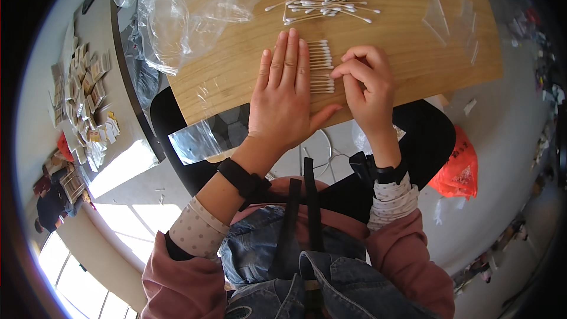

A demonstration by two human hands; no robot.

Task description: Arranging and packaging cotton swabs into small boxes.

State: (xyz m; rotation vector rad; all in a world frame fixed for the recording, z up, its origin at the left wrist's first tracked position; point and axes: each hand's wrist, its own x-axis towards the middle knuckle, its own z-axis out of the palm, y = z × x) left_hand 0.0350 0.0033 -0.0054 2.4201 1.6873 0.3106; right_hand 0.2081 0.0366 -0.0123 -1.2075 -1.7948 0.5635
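Note:
My left hand (282,91) lies flat on the wooden table, fingers together and stretched out, thumb apart. It covers the left part of a row of cotton swabs (321,53); their white right-hand tips stick out beside my fingers. At the right end of this row is my right hand (370,82), its fingers bent and closed, the fingertips at the swab tips. Whether a swab is pinched in them is hidden. Beyond my hands lies a loose pile of cotton swabs (331,5), crossing at various angles.
Crumpled clear plastic (177,18) covers the far left of the wooden table (407,47). Clear plastic pieces (436,18) lie at the right. An orange-red bag (459,165) is on the floor. Another table at the left bears many small packs (85,82); a person (50,201) is beyond.

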